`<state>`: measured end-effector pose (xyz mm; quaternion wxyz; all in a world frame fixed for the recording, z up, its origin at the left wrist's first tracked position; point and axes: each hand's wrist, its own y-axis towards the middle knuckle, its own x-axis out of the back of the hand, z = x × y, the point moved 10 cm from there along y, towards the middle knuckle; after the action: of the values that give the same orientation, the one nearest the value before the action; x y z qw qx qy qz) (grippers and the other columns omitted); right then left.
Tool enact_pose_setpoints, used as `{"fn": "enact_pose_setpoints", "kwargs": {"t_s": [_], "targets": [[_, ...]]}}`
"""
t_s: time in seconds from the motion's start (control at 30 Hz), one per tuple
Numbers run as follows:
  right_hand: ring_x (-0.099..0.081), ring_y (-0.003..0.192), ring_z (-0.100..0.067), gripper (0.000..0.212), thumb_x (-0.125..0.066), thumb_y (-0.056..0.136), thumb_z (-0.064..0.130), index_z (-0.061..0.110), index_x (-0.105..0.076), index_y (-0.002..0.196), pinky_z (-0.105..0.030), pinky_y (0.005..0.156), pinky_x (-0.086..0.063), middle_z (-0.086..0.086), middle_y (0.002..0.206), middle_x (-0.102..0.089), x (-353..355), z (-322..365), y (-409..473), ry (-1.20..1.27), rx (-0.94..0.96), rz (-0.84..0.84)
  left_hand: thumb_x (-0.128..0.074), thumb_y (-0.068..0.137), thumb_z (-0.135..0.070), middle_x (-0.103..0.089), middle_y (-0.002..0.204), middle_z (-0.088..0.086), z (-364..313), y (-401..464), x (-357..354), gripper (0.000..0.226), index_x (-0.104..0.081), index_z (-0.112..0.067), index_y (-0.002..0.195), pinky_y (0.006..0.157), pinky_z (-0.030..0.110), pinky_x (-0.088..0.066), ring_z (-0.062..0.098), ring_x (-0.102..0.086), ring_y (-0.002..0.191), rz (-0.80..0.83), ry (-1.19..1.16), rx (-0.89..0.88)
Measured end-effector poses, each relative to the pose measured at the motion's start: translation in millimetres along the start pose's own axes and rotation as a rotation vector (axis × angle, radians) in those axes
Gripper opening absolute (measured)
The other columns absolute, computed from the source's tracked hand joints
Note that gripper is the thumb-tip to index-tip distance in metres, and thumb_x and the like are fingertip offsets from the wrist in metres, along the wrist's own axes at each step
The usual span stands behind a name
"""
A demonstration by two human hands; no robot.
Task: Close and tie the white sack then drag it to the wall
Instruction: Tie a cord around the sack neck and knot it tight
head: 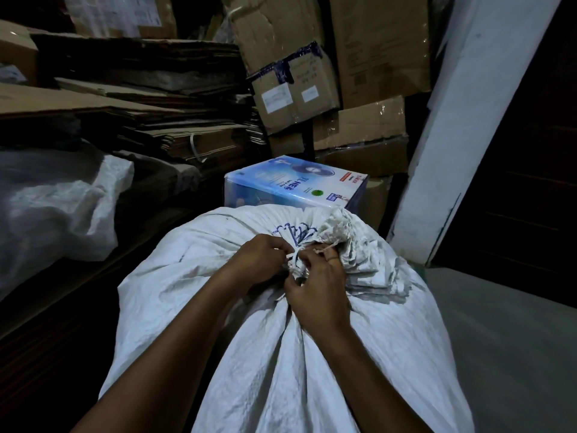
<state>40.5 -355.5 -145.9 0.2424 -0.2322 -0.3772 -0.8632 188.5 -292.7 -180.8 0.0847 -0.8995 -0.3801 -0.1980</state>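
While hands point(299, 267) pinch string point(292, 255) | white sack point(281, 354) bunched | box point(296, 182): "NEO"

The sack point(281, 354) fills the near middle of the floor, and on its gathered neck point(298, 267) sit the left hand point(259, 257) and right hand point(315, 292), one on either side, with the string point(293, 254) between them. Just behind the sack stands a printed box point(296, 182), with cardboard boxes point(327, 89) piled behind that. Left of the sack lie a second sack point(56, 207) and stacked flat cardboard point(140, 114); right of it rises a wall point(452, 135).
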Motion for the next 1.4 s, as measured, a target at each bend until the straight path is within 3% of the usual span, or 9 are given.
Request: {"fn": "enact_pose_setpoints", "kwargs": {"t_s": [0.23, 0.4, 0.5, 0.6, 0.7, 0.83, 0.97, 1.1, 1.4], "targets": [[-0.049, 0.136, -0.022, 0.043, -0.072, 0.081, 0.024, 0.018, -0.069, 0.124, -0.035, 0.112, -0.043, -0.005, 0.143, -0.051, -5.4, -4.2, -0.3, 0.014, -0.056, 0.046, -0.048, 0.09, 0.012, -0.07, 0.068, 0.002, 1.1, -2.6, -8.5, 0.041, -0.073, -0.017, 0.074, 0.07, 0.031, -0.046, 0.018, -0.059, 0.067, 0.066, -0.102, 0.089], [-0.055, 0.125, -0.02, 0.04, -0.072, 0.081, 0.02, 0.017, -0.072, 0.121, -0.033, 0.109, -0.044, -0.004, 0.133, -0.057, -2.9, -0.4, 0.5, 0.017, -0.036, 0.027, -0.047, 0.092, 0.01, -0.076, 0.087, 0.015, 6.0, -2.3, -13.4, 0.045, -0.077, -0.017, 0.072, 0.083, 0.037, -0.051, 0.025, -0.065, 0.08, 0.072, -0.166, 0.088], [-0.063, 0.109, -0.022, 0.024, -0.071, 0.088, 0.016, 0.016, -0.074, 0.111, -0.038, 0.102, -0.051, -0.002, 0.119, -0.06, 1.2, -3.9, 4.3, 0.053, -0.048, -0.022, -0.054, 0.097, 0.003, -0.07, 0.086, 0.005, 1.0, -2.9, -16.2, 0.033, -0.071, -0.02, 0.08, 0.088, 0.037, -0.056, 0.019, -0.063, 0.083, 0.075, -0.159, 0.063], [-0.068, 0.099, -0.022, 0.021, -0.068, 0.09, 0.01, 0.019, -0.075, 0.108, -0.042, 0.095, -0.056, -0.001, 0.113, -0.061, 2.5, -10.6, 6.7, 0.106, -0.091, -0.047, -0.056, 0.086, -0.004, -0.074, 0.086, 0.015, 5.5, 0.6, -15.7, 0.033, -0.079, -0.02, 0.067, 0.106, 0.056, -0.054, 0.027, -0.067, 0.09, 0.04, -0.233, 0.043], [-0.07, 0.097, -0.018, 0.021, -0.07, 0.091, 0.01, 0.021, -0.075, 0.108, -0.04, 0.094, -0.056, 0.005, 0.107, -0.061, 3.5, -16.7, 8.1, 0.151, -0.151, -0.034, -0.064, 0.08, -0.022, -0.08, 0.093, 0.018, 10.4, 2.0, -12.4, 0.018, -0.082, -0.02, 0.077, 0.105, 0.061, -0.056, 0.033, -0.076, 0.095, -0.007, -0.215, 0.006], [-0.071, 0.096, -0.019, 0.014, -0.073, 0.09, 0.01, 0.017, -0.08, 0.101, -0.042, 0.094, -0.056, 0.004, 0.099, -0.074, 6.3, -22.2, 11.0, 0.203, -0.191, -0.099, -0.073, 0.073, -0.034, -0.079, 0.08, -0.001, -0.8, -5.6, 1.8, 0.019, -0.072, -0.037, 0.092, 0.09, 0.05, -0.063, 0.031, -0.077, 0.09, -0.13, -0.08, -0.088], [-0.07, 0.096, -0.02, 0.012, -0.071, 0.091, 0.012, 0.017, -0.081, 0.097, -0.041, 0.094, -0.054, 0.0, 0.097, -0.078, 11.3, -20.2, 14.8, 0.193, -0.197, -0.182, -0.076, 0.091, -0.026, -0.074, 0.069, -0.009, -24.4, -17.7, 3.1, 0.01, -0.075, -0.036, 0.095, 0.068, 0.026, -0.053, 0.007, -0.067, 0.065, -0.135, 0.134, -0.197], [-0.071, 0.095, -0.022, 0.014, -0.068, 0.093, 0.013, 0.017, -0.081, 0.098, -0.041, 0.093, -0.054, -0.003, 0.097, -0.079, 10.6, -15.4, 15.3, 0.177, -0.16, -0.202, -0.078, 0.091, -0.033, -0.079, 0.082, -0.007, -33.7, -21.4, 5.5, 0.005, -0.081, -0.033, 0.095, 0.067, 0.015, -0.046, 0.008, -0.07, 0.08, -0.195, 0.275, -0.205], [-0.071, 0.101, -0.025, 0.02, -0.067, 0.089, 0.002, 0.014, -0.08, 0.099, -0.041, 0.099, -0.053, -0.005, 0.102, -0.077, 14.2, -16.0, 8.5, 0.178, -0.135, -0.218, -0.078, 0.088, -0.028, -0.076, 0.083, -0.01, -29.9, -25.3, 11.5, 0.016, -0.075, -0.033, 0.102, 0.079, 0.027, -0.051, 0.011, -0.07, 0.087, -0.282, 0.223, -0.152]]}}
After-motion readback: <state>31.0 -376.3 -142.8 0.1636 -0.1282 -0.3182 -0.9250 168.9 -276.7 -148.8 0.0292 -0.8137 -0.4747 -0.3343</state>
